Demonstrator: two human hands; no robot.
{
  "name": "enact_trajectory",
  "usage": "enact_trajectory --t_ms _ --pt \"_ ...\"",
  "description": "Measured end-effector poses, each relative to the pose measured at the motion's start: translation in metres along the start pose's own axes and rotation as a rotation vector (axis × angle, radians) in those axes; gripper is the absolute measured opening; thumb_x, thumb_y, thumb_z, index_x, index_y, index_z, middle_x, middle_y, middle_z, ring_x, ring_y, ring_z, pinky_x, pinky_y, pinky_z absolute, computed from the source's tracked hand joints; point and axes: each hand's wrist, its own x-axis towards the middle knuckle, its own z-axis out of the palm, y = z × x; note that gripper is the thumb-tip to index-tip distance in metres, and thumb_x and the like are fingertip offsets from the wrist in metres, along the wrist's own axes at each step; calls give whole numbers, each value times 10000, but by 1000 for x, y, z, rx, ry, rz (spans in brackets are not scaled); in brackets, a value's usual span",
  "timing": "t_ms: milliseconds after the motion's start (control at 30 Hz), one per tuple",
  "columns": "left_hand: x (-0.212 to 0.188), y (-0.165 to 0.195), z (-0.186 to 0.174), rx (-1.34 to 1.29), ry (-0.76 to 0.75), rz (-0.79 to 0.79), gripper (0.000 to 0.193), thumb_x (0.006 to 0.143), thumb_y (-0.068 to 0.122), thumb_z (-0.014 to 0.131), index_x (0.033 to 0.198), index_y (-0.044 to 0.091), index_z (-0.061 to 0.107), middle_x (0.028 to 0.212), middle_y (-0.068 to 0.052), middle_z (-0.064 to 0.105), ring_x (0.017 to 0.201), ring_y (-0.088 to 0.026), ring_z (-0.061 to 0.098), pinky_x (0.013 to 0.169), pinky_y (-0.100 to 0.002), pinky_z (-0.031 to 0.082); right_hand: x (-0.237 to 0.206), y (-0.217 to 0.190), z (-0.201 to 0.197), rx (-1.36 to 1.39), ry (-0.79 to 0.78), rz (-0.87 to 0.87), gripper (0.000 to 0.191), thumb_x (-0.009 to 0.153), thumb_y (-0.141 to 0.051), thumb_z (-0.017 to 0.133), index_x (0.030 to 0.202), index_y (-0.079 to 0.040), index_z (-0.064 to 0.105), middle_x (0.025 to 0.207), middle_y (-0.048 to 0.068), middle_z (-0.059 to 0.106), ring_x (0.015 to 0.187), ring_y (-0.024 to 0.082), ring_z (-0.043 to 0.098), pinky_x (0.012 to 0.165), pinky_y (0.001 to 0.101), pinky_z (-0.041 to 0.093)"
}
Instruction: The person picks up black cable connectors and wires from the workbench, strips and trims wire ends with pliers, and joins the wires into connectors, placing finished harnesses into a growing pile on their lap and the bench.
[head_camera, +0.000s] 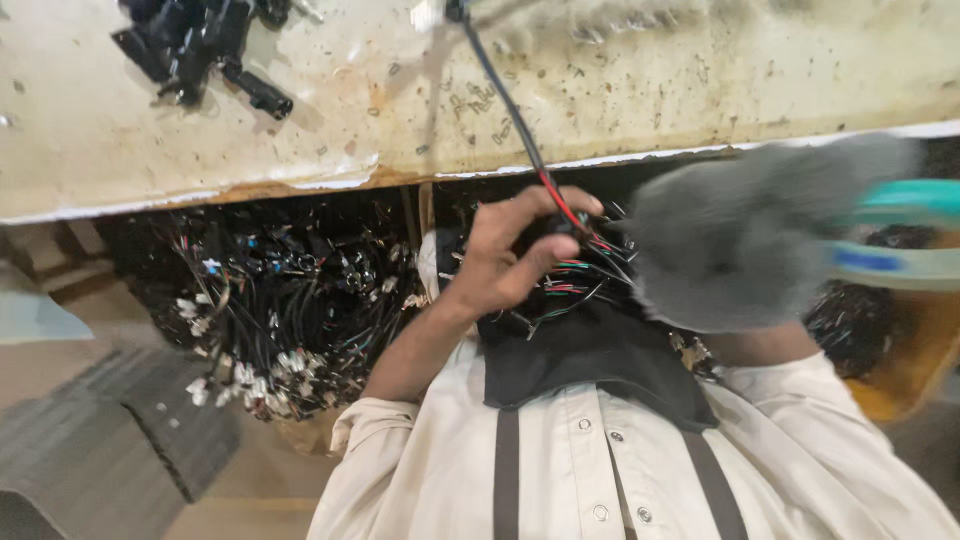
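Floor, far left: grey mats (120, 440) beside the bench, nothing on them.
Bench top: stained white board (700, 90), black connectors (200, 50) in a heap at the upper left.
Under bench: big tangle of black wire bundles (290, 300) with white plugs, near left arm.
Left hand (510, 255): bare, fingers pinched together on a cable (520, 120) where black sheath ends and red wire shows; cable runs up over the board.
Lap: dark cloth (590, 350) with thin coloured wires (580, 275) just beside left hand.
Right hand (730, 240): in grey glove, blurred; cannot tell if closed or what is held; teal tool (900, 235) near it.
Risk: probably a snag, loose wires lying right under the pinched cable; possible slip from the pinch grip.
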Motion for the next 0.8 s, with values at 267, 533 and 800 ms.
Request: enact_trajectory --t_ms 267,533,800 --pt "-4 7 -1 -24 65 -205 453 944 194 756 1315 12 570 1099 -110 748 957 -199 723 889 -259 564 20 42 24 67 26 2 49 1022 -91 647 1024 -83 599 808 14 610 624 157 540 530 289 425" --pt "8 58 17 799 -575 -169 602 980 191 704 1544 101 513 968 -130 627 861 -306 650 737 -435 521 131 6 46 499 -8 322 173 984 -69 692 1112 -74 575 846 19 693 526 132 544 447 297 414" --pt "-28 56 -33 980 -311 194 501 712 84 680 1202 191 671 1041 -163 658 904 -313 662 758 -419 501 80 64 -52 -1056 -145 -198 214 905 20 756 1091 -47 675 988 154 647 739 288 641 593 404 484"
